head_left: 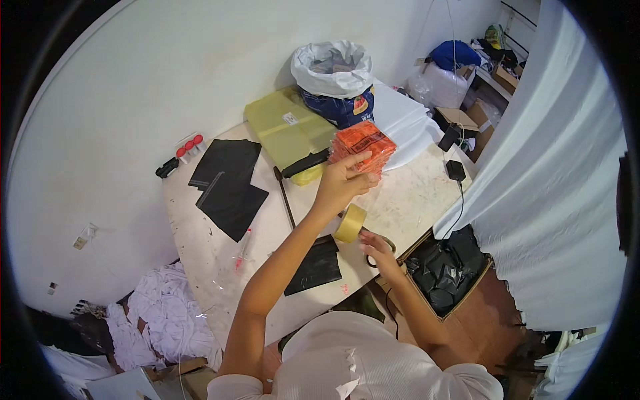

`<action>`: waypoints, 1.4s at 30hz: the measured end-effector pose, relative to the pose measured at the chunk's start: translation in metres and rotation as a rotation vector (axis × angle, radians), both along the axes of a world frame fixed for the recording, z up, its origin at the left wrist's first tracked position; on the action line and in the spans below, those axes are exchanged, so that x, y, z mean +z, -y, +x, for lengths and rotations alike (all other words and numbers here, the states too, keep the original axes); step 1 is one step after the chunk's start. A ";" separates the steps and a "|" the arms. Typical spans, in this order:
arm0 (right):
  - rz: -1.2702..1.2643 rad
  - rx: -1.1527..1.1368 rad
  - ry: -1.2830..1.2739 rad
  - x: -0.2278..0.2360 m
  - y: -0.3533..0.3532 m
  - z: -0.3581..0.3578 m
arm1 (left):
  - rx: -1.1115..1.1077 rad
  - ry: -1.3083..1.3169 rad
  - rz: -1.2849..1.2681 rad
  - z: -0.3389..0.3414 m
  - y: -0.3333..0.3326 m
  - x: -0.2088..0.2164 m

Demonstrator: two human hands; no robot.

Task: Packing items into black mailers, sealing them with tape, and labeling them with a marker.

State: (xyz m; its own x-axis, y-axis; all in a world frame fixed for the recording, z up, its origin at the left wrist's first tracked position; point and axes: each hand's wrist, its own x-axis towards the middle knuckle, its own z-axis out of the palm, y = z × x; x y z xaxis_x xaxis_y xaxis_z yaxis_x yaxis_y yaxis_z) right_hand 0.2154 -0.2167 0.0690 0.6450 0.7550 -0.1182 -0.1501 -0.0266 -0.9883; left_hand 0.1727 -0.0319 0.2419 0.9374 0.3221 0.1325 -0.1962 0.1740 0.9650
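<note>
My left hand (340,181) is raised over the white table (200,247) and grips a stack of orange packets (363,145) by its near edge. My right hand (377,248) is lower, near the table's front edge, and holds a roll of tan packing tape (351,223) that stands on its side; the fingers are curled around its lower rim. A black plastic bag (317,265) lies flat on the table just left of the right hand.
Black bags (228,183) lie at the table's left, a yellow-green pouch (288,130) and a white sack (332,70) at the back. A thin dark rod (285,200) crosses the middle. A box of black bags (445,272) sits right of the table, white cloth (163,317) on the floor.
</note>
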 end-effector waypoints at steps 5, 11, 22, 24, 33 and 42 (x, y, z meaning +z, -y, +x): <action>0.145 -0.117 -0.134 -0.018 -0.048 -0.011 | 0.087 0.010 -0.060 0.003 0.001 0.001; 0.071 0.260 0.229 -0.010 -0.006 0.005 | 0.263 -0.051 -0.190 -0.017 -0.053 -0.001; -0.062 0.023 1.008 -0.029 0.027 0.023 | -0.008 -0.035 -0.125 0.002 -0.047 -0.014; -0.334 -0.040 1.118 -0.036 0.040 0.024 | -0.082 -0.030 -0.018 0.004 -0.044 -0.013; -0.922 0.192 1.069 -0.011 0.052 0.034 | -0.059 -0.051 0.050 0.018 -0.044 0.002; -0.649 0.212 0.865 0.024 0.159 0.066 | -0.193 -0.020 0.054 0.027 -0.045 0.002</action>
State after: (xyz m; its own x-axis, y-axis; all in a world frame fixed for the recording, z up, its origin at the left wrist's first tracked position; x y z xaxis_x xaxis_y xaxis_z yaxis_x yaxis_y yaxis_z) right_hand 0.2818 -0.3762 0.0935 0.5659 0.8179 -0.1038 0.6548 -0.5223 -0.5463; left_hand 0.1993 0.0129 0.2439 0.9837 0.1293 0.1251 -0.1445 0.1539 0.9775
